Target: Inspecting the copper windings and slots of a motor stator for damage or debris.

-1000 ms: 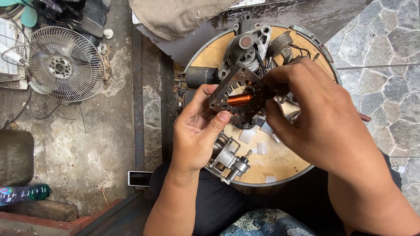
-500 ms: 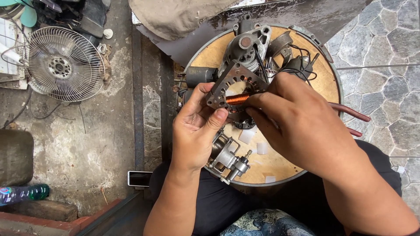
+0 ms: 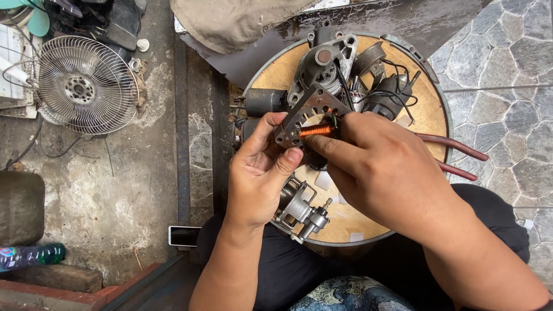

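My left hand [image 3: 259, 173] grips the lower left edge of a dark metal motor stator plate [image 3: 308, 112] with a copper coil [image 3: 317, 131] wound on it, thumb pressed on its face. My right hand [image 3: 380, 167] holds the same plate from the right, fingertips at the coil. Both hands hover above a round wooden tabletop [image 3: 276, 72] with a metal rim.
Motor housings [image 3: 325, 60], black wires [image 3: 397, 86] and a small silver motor part [image 3: 302, 213] lie on the table. Red-handled pliers [image 3: 455, 152] stick out at right. A fan guard [image 3: 83, 86] lies on the ground at left, a phone [image 3: 184, 235] and a bottle [image 3: 29, 256] lower left.
My right hand has slid left and down over the plate, so the red plier handles now show. The stator has tilted slightly and the left hand kept its grip.
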